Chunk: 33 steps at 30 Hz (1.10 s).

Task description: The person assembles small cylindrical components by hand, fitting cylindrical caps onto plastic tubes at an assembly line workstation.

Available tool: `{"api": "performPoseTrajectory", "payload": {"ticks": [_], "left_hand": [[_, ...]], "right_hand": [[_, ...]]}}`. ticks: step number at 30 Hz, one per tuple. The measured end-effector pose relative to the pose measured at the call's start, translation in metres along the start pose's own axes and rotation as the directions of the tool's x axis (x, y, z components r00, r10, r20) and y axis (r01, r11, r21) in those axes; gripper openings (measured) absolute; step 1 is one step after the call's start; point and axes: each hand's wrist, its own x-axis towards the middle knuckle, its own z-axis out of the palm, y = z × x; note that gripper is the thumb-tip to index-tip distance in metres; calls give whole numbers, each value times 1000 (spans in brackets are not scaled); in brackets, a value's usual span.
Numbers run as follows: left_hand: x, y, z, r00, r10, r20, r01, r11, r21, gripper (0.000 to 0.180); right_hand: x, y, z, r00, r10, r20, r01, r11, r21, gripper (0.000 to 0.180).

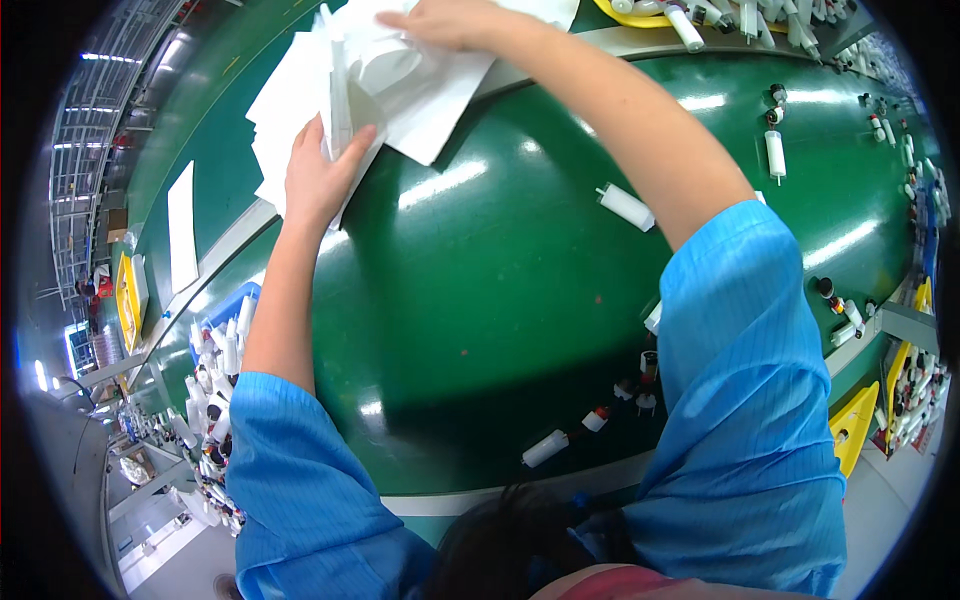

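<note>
A pile of loose white sheets (285,100) lies across the far edge of the green work surface (470,280). Several of the sheets are raised or curled in the middle. My left hand (322,180) grips the near edge of the white sheets, thumb on one side and fingers on the other. Farther back, my right hand (450,24) reaches over the same pile from the right. Its fingers point left and lie stretched out on the paper. The top of the pile is cut off by the picture's edge.
White cylindrical parts, one (627,207) near my right forearm and another (545,448) at the near edge, lie scattered about. A blue bin (238,297) of similar parts stands left. Yellow trays (853,428) sit at the right. A white strip (182,228) lies at left.
</note>
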Motion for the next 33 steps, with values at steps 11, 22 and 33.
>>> {"api": "performPoseTrajectory", "payload": {"ticks": [11, 22, 33], "left_hand": [[-2, 66, 56, 932, 326, -160, -292, 934, 205, 84], [11, 46, 48, 987, 157, -34, -143, 953, 266, 65], [39, 115, 69, 634, 724, -272, -728, 677, 106, 48]], "right_hand": [[-31, 69, -25, 888, -126, -443, 170, 983, 61, 21], [-140, 54, -78, 990, 97, 98, -91, 994, -59, 15], [-116, 52, -44, 949, -184, -258, 193, 981, 7, 18]]}}
